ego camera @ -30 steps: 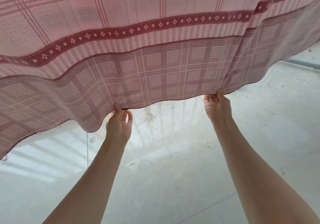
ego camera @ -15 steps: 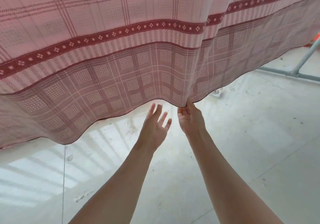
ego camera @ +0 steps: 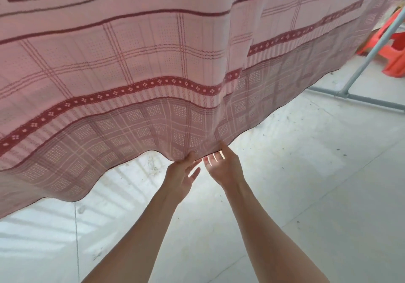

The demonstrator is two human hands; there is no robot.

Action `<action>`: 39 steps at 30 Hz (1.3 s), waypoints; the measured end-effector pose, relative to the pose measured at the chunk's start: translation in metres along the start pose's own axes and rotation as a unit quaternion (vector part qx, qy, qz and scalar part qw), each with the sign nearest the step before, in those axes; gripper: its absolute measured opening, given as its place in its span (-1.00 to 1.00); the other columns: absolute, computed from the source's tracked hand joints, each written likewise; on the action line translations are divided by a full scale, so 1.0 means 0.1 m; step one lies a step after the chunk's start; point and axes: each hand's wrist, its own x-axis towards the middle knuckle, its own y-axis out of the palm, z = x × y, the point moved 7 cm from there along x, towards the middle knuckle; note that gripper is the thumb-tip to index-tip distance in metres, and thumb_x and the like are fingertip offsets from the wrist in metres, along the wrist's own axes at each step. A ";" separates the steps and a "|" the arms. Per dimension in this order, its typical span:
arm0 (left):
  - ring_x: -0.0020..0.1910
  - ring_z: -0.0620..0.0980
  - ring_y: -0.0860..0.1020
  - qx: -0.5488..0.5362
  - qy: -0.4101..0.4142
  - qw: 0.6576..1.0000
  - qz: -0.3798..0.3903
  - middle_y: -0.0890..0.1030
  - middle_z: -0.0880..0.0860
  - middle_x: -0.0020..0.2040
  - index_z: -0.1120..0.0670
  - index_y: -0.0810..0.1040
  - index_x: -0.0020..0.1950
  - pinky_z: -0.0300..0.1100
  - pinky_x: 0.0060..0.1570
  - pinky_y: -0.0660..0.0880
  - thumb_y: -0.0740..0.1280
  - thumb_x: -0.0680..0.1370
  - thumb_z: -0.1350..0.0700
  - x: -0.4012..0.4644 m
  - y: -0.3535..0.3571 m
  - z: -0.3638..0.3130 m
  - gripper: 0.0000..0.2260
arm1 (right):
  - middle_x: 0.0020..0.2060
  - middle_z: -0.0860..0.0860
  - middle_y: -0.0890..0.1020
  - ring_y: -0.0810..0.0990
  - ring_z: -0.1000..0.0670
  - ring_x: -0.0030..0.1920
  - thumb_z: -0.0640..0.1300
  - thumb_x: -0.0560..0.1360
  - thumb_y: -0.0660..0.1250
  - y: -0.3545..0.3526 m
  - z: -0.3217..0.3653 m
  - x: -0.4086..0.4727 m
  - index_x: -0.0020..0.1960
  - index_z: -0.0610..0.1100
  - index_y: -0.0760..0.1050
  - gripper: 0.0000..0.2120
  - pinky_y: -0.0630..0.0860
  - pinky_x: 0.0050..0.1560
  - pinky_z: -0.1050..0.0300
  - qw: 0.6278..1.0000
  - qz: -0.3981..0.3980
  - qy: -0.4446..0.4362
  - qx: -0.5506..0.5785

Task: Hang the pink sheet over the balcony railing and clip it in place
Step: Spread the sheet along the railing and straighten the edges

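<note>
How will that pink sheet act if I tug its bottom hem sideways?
Probably floppy: the pink sheet hangs in soft waves and bunches where the left hand pinches it. Likely light, since light shows through the hem. It may slide along whatever it hangs over; no clip is visible.

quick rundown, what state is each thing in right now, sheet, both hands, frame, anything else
pink sheet: hanging down, lower hem wavy and bunched into a fold where the hands meet
left hand: pinches the hem, other fingers loose
right hand: thumb on the hem, fingers spread beneath it
metal pipe frame: standing on the floor, slanted tube joined to a floor tube
orange plastic item: on the floor behind the frame, partly hidden
floor: pale, speckled with debris
</note>
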 end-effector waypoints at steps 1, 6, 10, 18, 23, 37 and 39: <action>0.02 -0.05 0.56 -0.010 -0.007 1.000 -0.009 0.63 -0.01 -0.06 0.09 0.54 -0.01 -0.14 0.00 0.43 0.28 0.54 0.23 -0.06 -0.03 -0.01 -0.91 | -0.02 -0.04 0.59 0.57 0.00 0.01 -0.23 0.54 0.24 0.03 0.01 -0.04 0.12 -0.16 0.49 -0.82 0.51 0.09 0.07 1.000 0.002 -0.018 -0.004; -0.11 -0.01 0.60 -0.003 -0.028 0.999 -0.043 0.61 0.04 -0.11 0.12 0.53 -0.05 -0.18 -0.13 0.48 0.32 0.52 0.26 -0.22 -0.23 -0.26 -0.94 | -0.04 -0.01 0.57 0.55 -0.03 0.00 -0.09 0.56 0.20 0.17 0.14 -0.12 0.02 -0.05 0.50 -0.89 0.39 0.28 -0.05 0.999 -0.028 -0.037 0.016; -0.17 -0.03 0.56 -0.012 -0.001 0.998 -0.058 0.57 0.04 -0.12 0.13 0.47 0.09 -0.18 -0.15 0.47 0.30 0.52 0.27 -0.10 -0.39 -0.49 -0.84 | -0.16 -0.06 0.60 0.58 -0.07 -0.03 -0.08 0.56 0.22 0.25 0.29 -0.08 -0.14 -0.14 0.51 -0.82 0.43 0.24 -0.10 0.994 -0.053 -0.089 0.037; -0.18 -0.03 0.55 -0.056 0.025 0.994 -0.091 0.57 0.05 -0.14 0.15 0.42 0.15 -0.12 -0.04 0.43 0.28 0.54 0.28 0.21 -0.56 -0.63 -0.80 | -0.31 0.09 0.65 0.63 0.13 -0.27 -0.20 0.63 0.02 0.30 1.13 0.03 -0.08 -0.06 0.41 -0.77 0.58 -0.13 0.20 0.979 -0.045 -0.189 -0.057; -0.14 -0.05 0.54 -0.129 0.057 0.982 -0.121 0.55 0.01 -0.16 0.10 0.48 -0.08 -0.07 0.10 0.41 0.24 0.57 0.27 0.47 -0.18 -0.37 -0.90 | -0.10 -0.01 0.59 0.59 -0.03 -0.02 -0.22 0.54 0.20 -0.19 1.80 0.22 -0.11 -0.13 0.52 -0.87 0.53 0.05 0.04 0.986 -0.073 -0.147 0.030; -0.02 -0.11 0.52 -0.230 0.242 0.919 -0.208 0.53 -0.05 -0.04 0.03 0.47 -0.02 -0.05 0.25 0.38 0.19 0.61 0.15 0.54 0.22 -0.04 -0.91 | -0.22 -0.05 0.67 0.65 0.06 -0.17 -0.23 0.56 0.22 -0.79 2.60 0.89 0.00 -0.25 0.48 -0.90 0.55 -0.09 0.17 0.992 0.062 -0.095 0.049; -0.05 -0.13 0.53 -0.206 0.258 0.918 -0.220 0.54 -0.07 -0.05 0.00 0.48 -0.01 -0.08 0.18 0.41 0.20 0.61 0.15 0.48 0.19 0.01 -0.91 | -0.19 -0.05 0.67 0.66 0.06 -0.15 -0.23 0.56 0.22 -0.88 2.58 0.91 0.02 -0.26 0.49 -0.89 0.55 -0.11 0.18 0.992 0.071 -0.094 0.045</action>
